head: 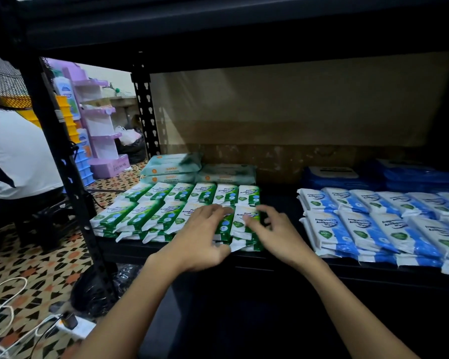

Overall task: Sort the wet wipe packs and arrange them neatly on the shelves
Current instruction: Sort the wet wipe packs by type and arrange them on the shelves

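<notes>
Green-and-white pine wipe packs [166, 211] lie in two stacked rows on the left part of the black shelf [283, 263]. My left hand [200, 237] rests on the front row, fingers spread over the packs near its right end. My right hand [272, 229] touches the rightmost front green pack [241, 224] with loosely bent fingers. Blue-and-white fragrance-free packs [373, 226] fill the shelf's right side in rows. Pale teal larger packs [174, 164] are stacked behind the green ones.
Dark blue packs [332, 177] sit at the back right. A black shelf upright [62, 161] stands at left, with a seated person [13, 151] beyond it. A purple display stand [99, 125] is farther back. White cables [5, 314] lie on the patterned floor.
</notes>
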